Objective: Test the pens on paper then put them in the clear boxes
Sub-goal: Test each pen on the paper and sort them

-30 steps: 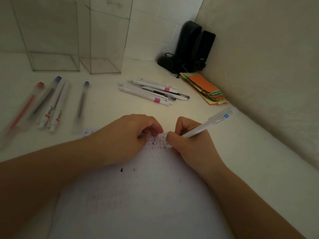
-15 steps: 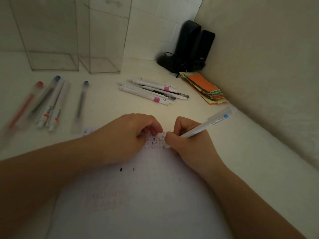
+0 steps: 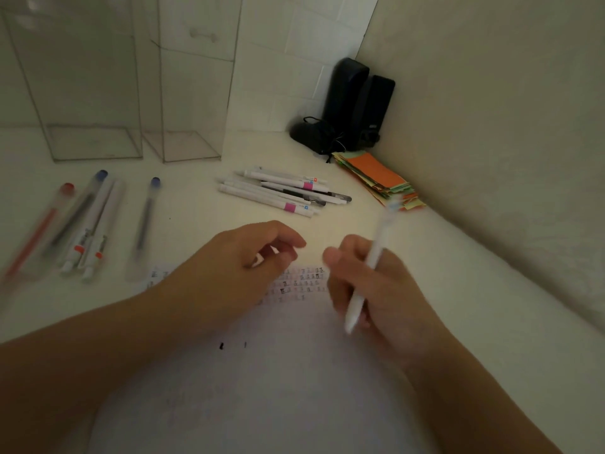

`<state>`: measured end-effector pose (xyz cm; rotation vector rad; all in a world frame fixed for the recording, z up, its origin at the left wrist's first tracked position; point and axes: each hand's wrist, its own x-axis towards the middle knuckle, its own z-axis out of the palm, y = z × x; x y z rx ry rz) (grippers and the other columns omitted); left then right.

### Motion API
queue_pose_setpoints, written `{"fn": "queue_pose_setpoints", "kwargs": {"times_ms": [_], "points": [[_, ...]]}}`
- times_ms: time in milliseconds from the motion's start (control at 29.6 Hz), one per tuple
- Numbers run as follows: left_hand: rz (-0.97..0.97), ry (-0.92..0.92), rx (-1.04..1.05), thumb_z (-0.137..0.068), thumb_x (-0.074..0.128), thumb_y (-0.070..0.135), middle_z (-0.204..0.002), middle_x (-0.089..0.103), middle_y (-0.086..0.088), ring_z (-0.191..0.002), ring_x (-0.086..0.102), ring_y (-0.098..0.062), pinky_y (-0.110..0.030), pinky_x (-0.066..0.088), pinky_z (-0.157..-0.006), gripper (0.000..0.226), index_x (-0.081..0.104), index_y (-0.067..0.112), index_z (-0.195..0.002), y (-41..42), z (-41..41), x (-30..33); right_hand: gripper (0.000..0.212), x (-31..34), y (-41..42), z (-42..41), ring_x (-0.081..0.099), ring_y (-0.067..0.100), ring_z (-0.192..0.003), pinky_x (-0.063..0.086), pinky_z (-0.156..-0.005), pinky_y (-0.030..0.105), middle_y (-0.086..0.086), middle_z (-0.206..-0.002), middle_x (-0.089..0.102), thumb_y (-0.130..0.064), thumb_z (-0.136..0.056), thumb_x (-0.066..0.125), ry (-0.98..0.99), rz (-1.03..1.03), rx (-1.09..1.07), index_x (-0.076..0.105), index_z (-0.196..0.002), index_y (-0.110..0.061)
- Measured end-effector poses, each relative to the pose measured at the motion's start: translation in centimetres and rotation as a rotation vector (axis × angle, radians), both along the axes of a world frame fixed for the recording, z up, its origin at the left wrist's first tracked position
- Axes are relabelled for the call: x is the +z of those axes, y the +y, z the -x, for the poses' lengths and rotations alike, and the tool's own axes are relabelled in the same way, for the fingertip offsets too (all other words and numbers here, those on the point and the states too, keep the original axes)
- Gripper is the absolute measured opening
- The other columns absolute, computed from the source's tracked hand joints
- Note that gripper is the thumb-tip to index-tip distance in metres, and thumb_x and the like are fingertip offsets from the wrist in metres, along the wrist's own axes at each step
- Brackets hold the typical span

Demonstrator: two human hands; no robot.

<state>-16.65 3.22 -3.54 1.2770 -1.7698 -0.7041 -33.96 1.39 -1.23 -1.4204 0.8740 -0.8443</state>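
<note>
Head view shows the right hand (image 3: 376, 290) pinching a white pen (image 3: 370, 267) mid-barrel, left hand (image 3: 229, 276) loosely curled and empty; the pen looks light, stiff, best gripped mid-barrel.

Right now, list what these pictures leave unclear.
- White pen in the right hand, head view: motion blur hides its tip and label.
- Printed marks on the paper: too small to read, partly under the left hand.
- Clear-barrelled pens at left: smeared, lower ends blurred.
- Clear boxes: tops cut off by the top edge.
</note>
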Motion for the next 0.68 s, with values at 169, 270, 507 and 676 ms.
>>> {"fn": "queue_pose_setpoints", "kwargs": {"times_ms": [169, 270, 507, 676], "points": [[-0.019, 0.304, -0.107, -0.07, 0.05, 0.054, -0.102, 0.065, 0.015, -0.094, 0.062, -0.004, -0.017, 0.049, -0.076, 0.051, 0.045, 0.047, -0.12, 0.4, 0.6, 0.8, 0.022, -0.5, 1.3, -1.1, 0.043, 0.008, -0.037, 0.039, -0.038, 0.016, 0.001, -0.049, 0.041, 0.0, -0.082, 0.062, 0.1, -0.043, 0.264, 0.043, -0.072, -0.005], [-0.031, 0.344, -0.147, -0.065, 0.066, 0.041, -0.101, 0.067, 0.011, -0.086, 0.065, -0.007, -0.019, 0.05, -0.069, 0.056, 0.048, 0.042, -0.117, 0.4, 0.8, 0.9, 0.011, -0.5, 1.2, -1.1, 0.047, 0.006, -0.046, 0.042, -0.046, 0.017, -0.004, -0.057, 0.049, -0.009, -0.085, 0.062, 0.21, 0.074, 0.314, 0.053, -0.079, -0.005], [-0.052, 0.45, -0.136, -0.066, 0.071, 0.018, -0.097, 0.068, 0.007, -0.085, 0.067, -0.01, -0.019, 0.051, -0.065, 0.05, 0.054, 0.038, -0.109, 0.3, 1.1, 1.0, 0.011, -0.4, 1.3, -1.4, 0.055, 0.004, -0.059, 0.045, -0.058, 0.017, -0.006, -0.07, 0.064, -0.012, -0.086, 0.063, 0.279, 0.176, 0.319, 0.064, -0.087, -0.023], [-0.017, 0.494, -0.129, -0.073, 0.071, 0.007, -0.088, 0.07, 0.0, -0.083, 0.068, -0.013, -0.019, 0.052, -0.066, 0.049, 0.054, 0.033, -0.11, 0.5, 0.9, 1.5, 0.015, -0.3, 1.2, -1.6, 0.058, 0.003, -0.058, 0.045, -0.058, 0.014, -0.008, -0.067, 0.066, -0.011, -0.081, 0.067, 0.188, 0.094, 0.286, 0.064, -0.08, -0.025]]}}
